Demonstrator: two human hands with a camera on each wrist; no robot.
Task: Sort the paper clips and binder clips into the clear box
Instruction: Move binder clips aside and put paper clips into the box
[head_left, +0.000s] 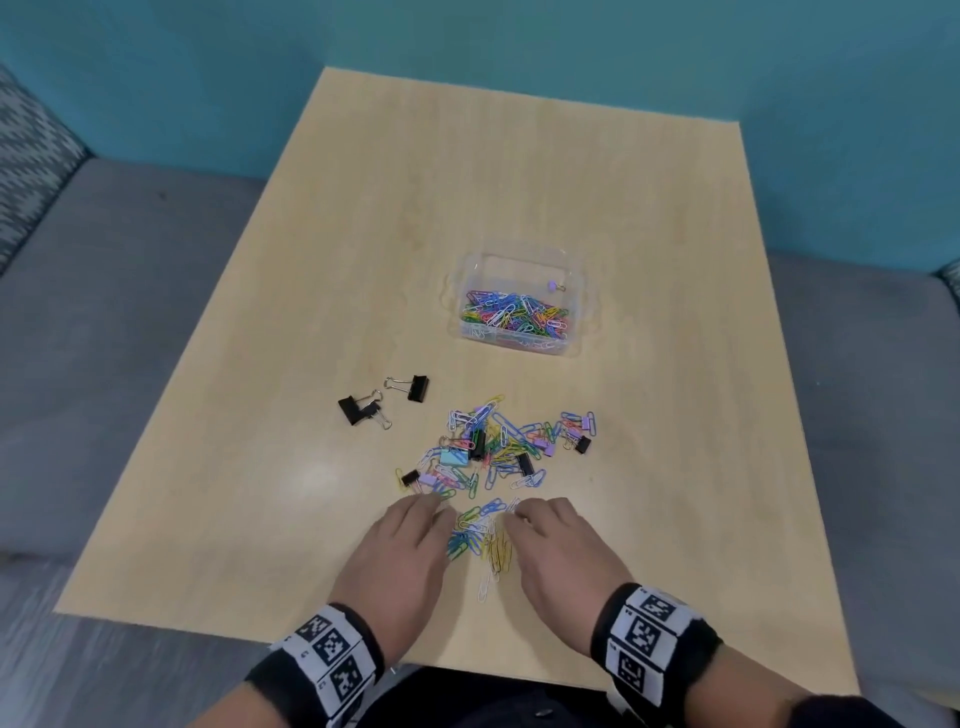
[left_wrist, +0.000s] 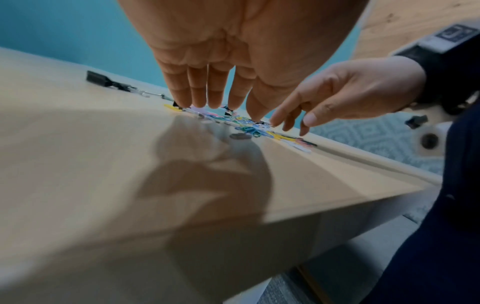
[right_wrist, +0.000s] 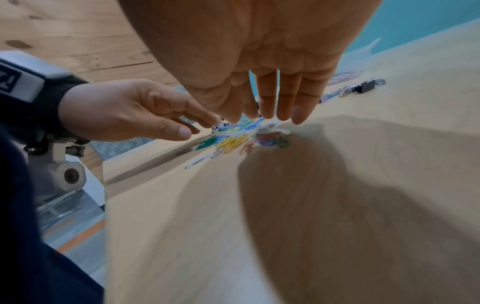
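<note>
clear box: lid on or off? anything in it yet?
Open, no lid in view. The clear plastic box holds a layer of coloured paper clips across its near half and one small purple binder clip at the far right.

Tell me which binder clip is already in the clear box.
The small purple binder clip, lying alone in the far section of the clear box, behind the paper clips. Every other binder clip, black, purple or blue, lies out on the table.

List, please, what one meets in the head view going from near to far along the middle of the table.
Small heap of paper clips between the hands → mixed pile of clips → clear box.
</note>
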